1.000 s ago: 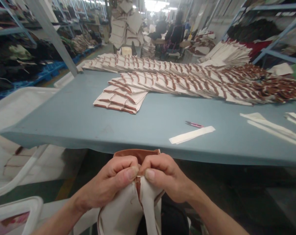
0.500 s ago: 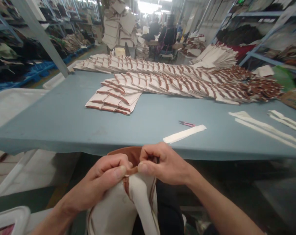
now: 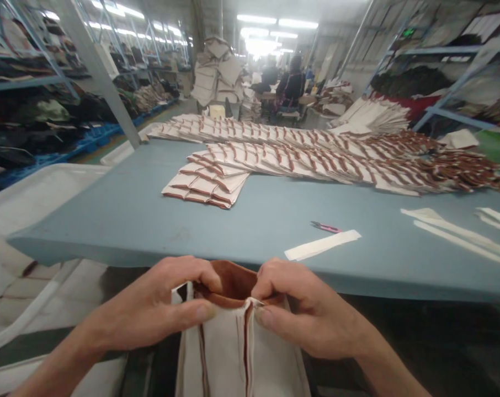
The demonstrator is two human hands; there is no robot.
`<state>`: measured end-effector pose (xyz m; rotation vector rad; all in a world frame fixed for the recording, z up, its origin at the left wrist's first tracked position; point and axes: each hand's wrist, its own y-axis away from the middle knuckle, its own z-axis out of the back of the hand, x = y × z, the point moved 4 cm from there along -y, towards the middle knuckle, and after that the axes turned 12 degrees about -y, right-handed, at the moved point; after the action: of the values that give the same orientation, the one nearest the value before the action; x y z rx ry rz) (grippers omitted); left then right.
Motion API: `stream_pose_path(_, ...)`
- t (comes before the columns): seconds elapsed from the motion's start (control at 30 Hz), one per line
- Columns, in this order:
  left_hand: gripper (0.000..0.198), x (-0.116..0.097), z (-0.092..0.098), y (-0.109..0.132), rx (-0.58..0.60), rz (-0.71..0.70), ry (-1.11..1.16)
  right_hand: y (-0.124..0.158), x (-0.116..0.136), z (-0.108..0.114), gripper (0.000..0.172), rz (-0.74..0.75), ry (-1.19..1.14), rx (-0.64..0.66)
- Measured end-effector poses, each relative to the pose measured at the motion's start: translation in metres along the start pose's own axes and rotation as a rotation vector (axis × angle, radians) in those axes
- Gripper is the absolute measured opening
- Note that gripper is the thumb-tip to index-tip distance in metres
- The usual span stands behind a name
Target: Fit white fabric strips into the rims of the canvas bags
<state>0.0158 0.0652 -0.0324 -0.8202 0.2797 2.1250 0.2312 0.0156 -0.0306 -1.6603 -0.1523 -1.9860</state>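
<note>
A cream cloth bag point(image 3: 223, 342) with brown seam strips and a brown lining hangs just in front of the table edge, its mouth upward. My left hand point(image 3: 179, 300) pinches the rim at the left, fingers inside the opening and thumb on the outer face. At the right of a brown-edged seam, my right hand point(image 3: 291, 309) grips the same rim between thumb and bent fingers. The brown lining point(image 3: 237, 281) shows between the two hands. The bag's lower end is out of the frame.
Overlapping rows of folded cream-and-brown pieces point(image 3: 275, 160) cover the back of the blue table point(image 3: 109, 220). Thread snips point(image 3: 326, 227) lie by a cream strip point(image 3: 322, 245); more strips point(image 3: 461, 231) lie at right. A white bin point(image 3: 38, 187) stands left. A person point(image 3: 290, 85) sits far back.
My hands have moved apart along the rim, and the bag's mouth has opened wider, showing more lining. The bag's front now faces me more squarely. The view has tilted up slightly.
</note>
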Motion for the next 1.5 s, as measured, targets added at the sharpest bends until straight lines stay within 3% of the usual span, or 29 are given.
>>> stream_pose_path(0.17, 0.015, -0.016, -0.015, -0.02, 0.04, -0.124, 0.16, -0.006, -0.002, -0.007, 0.013, -0.019, 0.003, 0.006)
stream_pose_path(0.3, 0.01, -0.016, -0.018, -0.022, 0.052, -0.185, 0.112, -0.001, -0.008, -0.007, 0.013, -0.065, 0.018, 0.006)
stream_pose_path(0.63, 0.02, -0.025, -0.013, -0.015, -0.141, -0.232, -0.094, -0.008, -0.016, -0.018, 0.017, 0.063, 0.1, -0.083)
stream_pose_path(0.73, 0.02, -0.026, -0.017, -0.011, -0.144, -0.239, -0.195, -0.01, -0.017, -0.023, 0.014, 0.068, 0.144, -0.108)
stream_pose_path(0.9, 0.02, -0.02, -0.023, -0.004, -0.174, -0.256, -0.37, -0.009, -0.02, -0.024, 0.012, 0.024, 0.172, -0.081)
stream_pose_path(1.17, 0.029, -0.015, -0.031, -0.004, -0.337, -0.289, -0.515, -0.013, -0.031, -0.024, 0.015, -0.103, 0.124, -0.156)
stream_pose_path(1.27, 0.026, -0.012, -0.031, -0.007, -0.338, -0.249, -0.382, -0.014, -0.036, -0.024, 0.014, -0.142, 0.051, -0.146)
stream_pose_path(1.4, 0.018, -0.001, -0.034, -0.012, -0.151, -0.014, 0.053, -0.013, -0.04, -0.023, 0.018, -0.139, -0.074, -0.11)
stream_pose_path(1.5, 0.016, -0.002, -0.037, -0.014, -0.068, 0.085, 0.285, -0.012, -0.043, -0.026, 0.023, -0.189, -0.242, -0.079)
